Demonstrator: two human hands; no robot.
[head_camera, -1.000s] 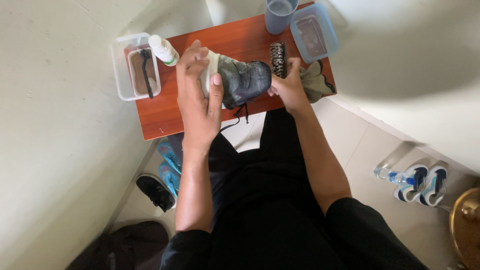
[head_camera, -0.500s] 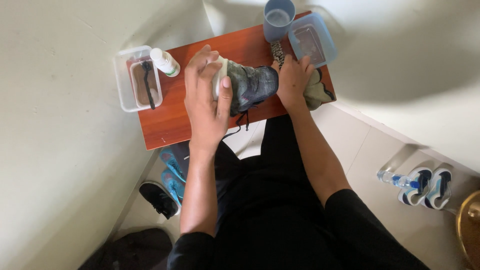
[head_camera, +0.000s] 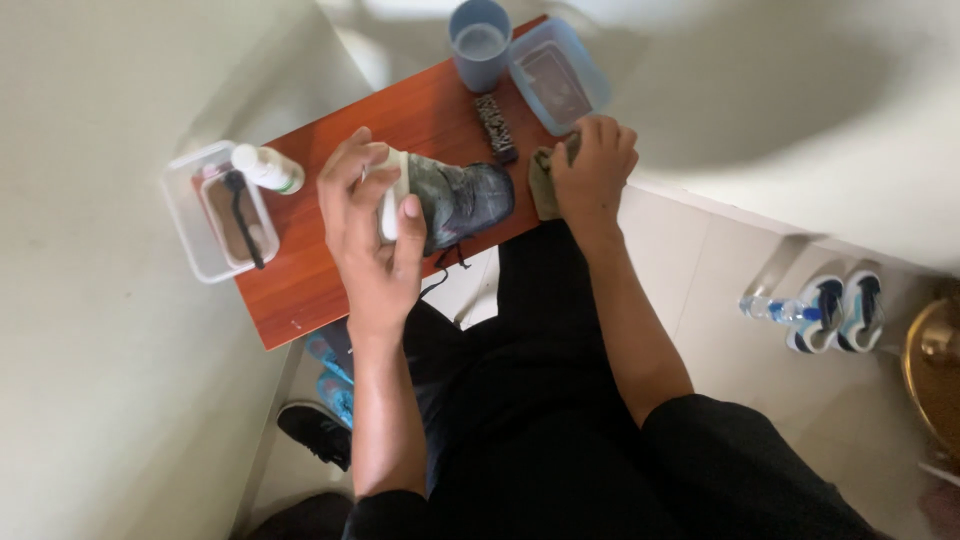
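Note:
A dark grey shoe (head_camera: 462, 200) with a white sole lies on a reddish wooden table (head_camera: 320, 260). My left hand (head_camera: 368, 230) grips the shoe at its heel end, fingers wrapped over the white sole. My right hand (head_camera: 595, 165) rests to the right of the shoe, closed on a greenish-grey cloth (head_camera: 543, 180) at the table's near edge. A dark brush (head_camera: 496, 127) lies on the table just beyond the shoe's toe.
A clear tub (head_camera: 215, 210) holding a black tool and a white bottle (head_camera: 268, 168) sits at the table's left end. A blue cup (head_camera: 480, 40) and a blue-rimmed container (head_camera: 558, 75) stand at the far right. Shoes (head_camera: 325, 400) lie on the floor; sneakers (head_camera: 840, 312) and a water bottle (head_camera: 770, 308) right.
My right hand has left the shoe's toe and moved right onto the cloth. My left hand keeps hold of the shoe. The view has shifted a little.

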